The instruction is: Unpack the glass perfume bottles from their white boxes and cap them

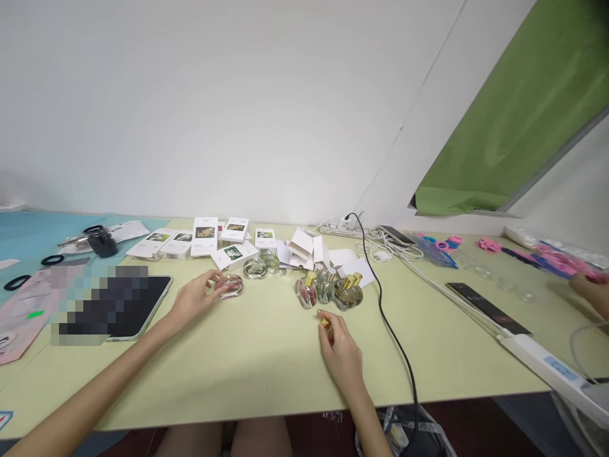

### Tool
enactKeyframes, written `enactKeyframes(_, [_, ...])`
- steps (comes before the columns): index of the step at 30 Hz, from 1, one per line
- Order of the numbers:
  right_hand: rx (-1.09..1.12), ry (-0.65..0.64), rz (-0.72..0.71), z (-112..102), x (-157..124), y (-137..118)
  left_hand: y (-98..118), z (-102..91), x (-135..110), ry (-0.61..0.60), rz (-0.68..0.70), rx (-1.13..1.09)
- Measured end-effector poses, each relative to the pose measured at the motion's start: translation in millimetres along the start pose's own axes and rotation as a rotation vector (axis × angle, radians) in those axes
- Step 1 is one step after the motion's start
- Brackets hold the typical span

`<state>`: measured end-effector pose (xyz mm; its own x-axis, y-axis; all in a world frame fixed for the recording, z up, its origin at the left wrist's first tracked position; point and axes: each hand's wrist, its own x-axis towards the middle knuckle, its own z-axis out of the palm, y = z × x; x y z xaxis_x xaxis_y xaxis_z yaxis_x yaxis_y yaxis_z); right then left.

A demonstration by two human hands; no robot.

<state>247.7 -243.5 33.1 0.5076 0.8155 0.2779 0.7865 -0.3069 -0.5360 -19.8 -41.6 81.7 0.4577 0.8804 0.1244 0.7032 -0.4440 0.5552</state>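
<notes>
My left hand (197, 295) has its fingers closed on a round, pinkish glass perfume bottle (232, 287) that lies on the table. Between the thumb and fingers of my right hand (341, 349) is a small gold bottle cap (325, 322). Just beyond that hand stand several glass bottles: a reddish one (307, 293) with a gold cap, a greenish one (325, 289) with a silvery top, and gold-capped dark ones (347, 293). Farther back, past my left hand, a green-tinted bottle (255, 268) lies near another (271, 261).
Small white printed boxes (205, 236) and opened cartons (304, 246) line the back. A tablet (143, 308) lies left. A black cable (392, 330) crosses the table beside my right hand. Farther right are a phone (490, 309), a power strip (547, 365) and another person's hand (590, 293).
</notes>
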Motion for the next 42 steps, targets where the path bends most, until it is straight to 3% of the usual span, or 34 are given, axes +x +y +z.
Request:
enactKeyframes(3, [-0.011,-0.001,-0.007,0.4,-0.4,1.2,-8.3,-9.2,0.0,0.067,-0.058,0.048])
enactKeyframes(7, [-0.005,0.009,-0.026,1.7,-0.6,2.6,-16.1,-4.8,11.3,0.14,-0.075,0.077])
enactKeyframes(10, [0.012,0.005,-0.018,2.1,-0.1,3.1,-11.1,6.7,21.3,0.28,0.015,0.079])
enactKeyframes(13, [0.039,-0.013,0.007,1.5,0.8,2.9,10.6,19.8,32.6,0.403,0.162,0.145])
enactKeyframes(16, [0.062,-0.019,0.018,0.3,1.3,2.2,38.0,33.2,49.2,0.296,0.353,0.166])
enactKeyframes(19, [0.075,-0.012,0.012,-0.2,1.2,1.6,54.1,44.2,68.5,0.189,0.337,0.162])
enactKeyframes(22, [0.082,-0.009,0.008,0.0,0.8,2.1,54.1,47.7,77.5,0.024,0.269,0.156])
enactKeyframes(25, [0.082,-0.008,0.004,0.4,0.6,3.6,45.3,41.9,64.5,-0.021,0.285,0.155])
enactKeyframes(30, [0.048,-0.005,-0.012,0.9,-0.4,4.3,31.2,23.9,3.9,-0.066,0.38,0.074])
enactKeyframes(35, [0.009,0.003,-0.04,0.2,-4.1,-1.5,22.0,16.4,-47.0,-0.045,0.28,0.095])
enactKeyframes(39, [0.02,0.084,0.096,-0.7,-6.3,-3.2,17.5,24.3,-61.4,0.007,0.164,0.045])
enactKeyframes(42, [0.114,0.147,0.172,-1.5,-5.8,-0.9,17.8,32.2,-57.7,0.045,0.091,-0.035])
